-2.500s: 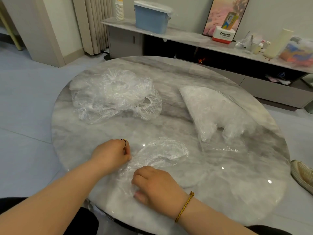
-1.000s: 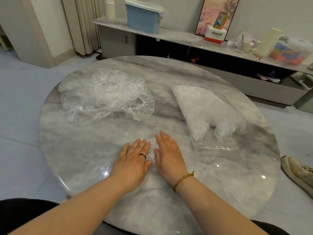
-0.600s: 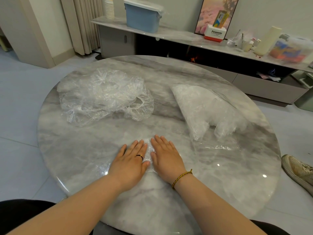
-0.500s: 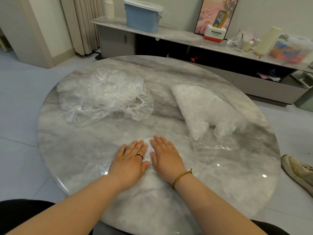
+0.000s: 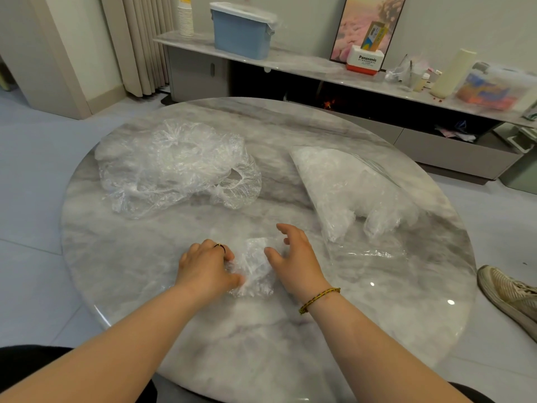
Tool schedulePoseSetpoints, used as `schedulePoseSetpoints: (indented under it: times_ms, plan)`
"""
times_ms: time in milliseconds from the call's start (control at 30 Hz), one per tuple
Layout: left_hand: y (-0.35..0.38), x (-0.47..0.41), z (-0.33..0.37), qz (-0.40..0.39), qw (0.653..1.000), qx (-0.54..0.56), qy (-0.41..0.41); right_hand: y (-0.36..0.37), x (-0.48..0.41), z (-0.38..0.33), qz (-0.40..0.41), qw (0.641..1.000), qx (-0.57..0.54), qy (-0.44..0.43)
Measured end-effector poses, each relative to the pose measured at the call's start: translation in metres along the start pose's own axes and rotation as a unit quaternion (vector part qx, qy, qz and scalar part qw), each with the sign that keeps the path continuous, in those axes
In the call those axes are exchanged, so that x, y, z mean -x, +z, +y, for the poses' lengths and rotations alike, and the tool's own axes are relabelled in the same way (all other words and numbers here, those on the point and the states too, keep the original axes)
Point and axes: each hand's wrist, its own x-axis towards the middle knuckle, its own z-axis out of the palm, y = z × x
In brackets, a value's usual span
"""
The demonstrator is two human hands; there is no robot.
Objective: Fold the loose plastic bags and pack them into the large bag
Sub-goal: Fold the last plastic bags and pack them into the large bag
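A small folded clear plastic bag (image 5: 254,264) lies near the front of the round marble table (image 5: 290,330). My left hand (image 5: 207,267) grips its left side with curled fingers. Just to the right of the bag, my right hand (image 5: 293,257) hovers with fingers spread and loosely bent, holding nothing. A heap of loose crumpled clear bags (image 5: 177,165) sits at the back left. The large clear bag (image 5: 348,184), stuffed with white folded bags, lies at the right with its mouth toward me.
A low marble shelf (image 5: 319,71) behind the table holds a blue bin (image 5: 241,30), a Panasonic box (image 5: 366,62) and a cream roll (image 5: 453,72). A shoe (image 5: 508,298) is on the floor at the right. Curtains hang at the back left.
Both hands lay flat, pressing the small bag down. Now the left hand has curled round the bag and the right hand has lifted off it with fingers spread.
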Motion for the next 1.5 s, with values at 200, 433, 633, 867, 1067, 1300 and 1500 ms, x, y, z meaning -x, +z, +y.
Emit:
schedulePoseSetpoints:
  times_ms: [200, 433, 633, 867, 1067, 1300, 1500]
  plan:
    - [-0.009, 0.002, 0.006, 0.006, 0.972, 0.231, 0.047, -0.013, 0.001, -0.003, -0.065, 0.991, -0.104, 0.059]
    - [-0.024, 0.015, 0.035, 0.003, 0.933, 0.341, 0.112, -0.036, 0.008, 0.003, -0.209, 0.898, -0.377, 0.094]
    - [-0.018, 0.021, 0.053, -0.003, 0.886, 0.452, 0.106, -0.088, 0.019, 0.007, -0.149, 0.918, -0.357, 0.090]
    - [0.013, 0.013, 0.084, 0.004, 0.931, 0.342, 0.130, -0.155, 0.025, 0.045, 0.044, 0.900, -0.400, 0.168]
    - [0.049, 0.008, 0.120, -0.060, 0.958, 0.244, 0.136, -0.146, -0.001, 0.074, 0.177, 0.863, -0.401, 0.250]
    - [0.057, -0.007, 0.124, -0.041, 0.978, 0.172, 0.114, -0.126, -0.039, 0.080, 0.200, 0.876, -0.359, 0.252]
    - [0.056, -0.008, 0.112, -0.045, 0.972, 0.195, 0.119, -0.111, -0.066, 0.080, 0.251, 0.934, -0.176, 0.185]
